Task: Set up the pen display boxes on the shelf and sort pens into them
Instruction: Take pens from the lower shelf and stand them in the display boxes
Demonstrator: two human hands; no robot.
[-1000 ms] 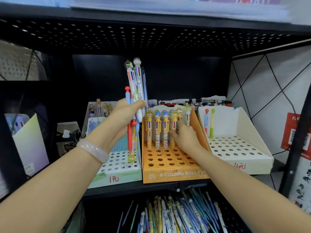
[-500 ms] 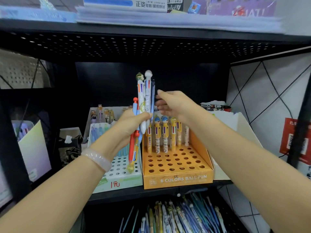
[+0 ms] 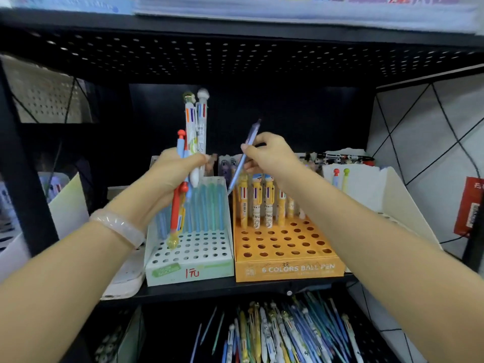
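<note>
place: stationery shop | evidence: black perforated shelf [image 3: 235,288] | price-marked pen display boxes [image 3: 190,271] | loose pens heaped below [image 3: 288,336]

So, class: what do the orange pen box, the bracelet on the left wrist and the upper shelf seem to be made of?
Orange pen box: likely printed card, matte, with folded edges and punched holes.
Bracelet: pale, translucent and glossy; jade, glass or resin, cannot tell which.
Upper shelf: black perforated sheet, probably painted metal.

We see an orange box [image 3: 288,267] with white lettering, a white and pale green box [image 3: 188,269] marked in red, and a seemingly lilac pen [image 3: 242,159].
</note>
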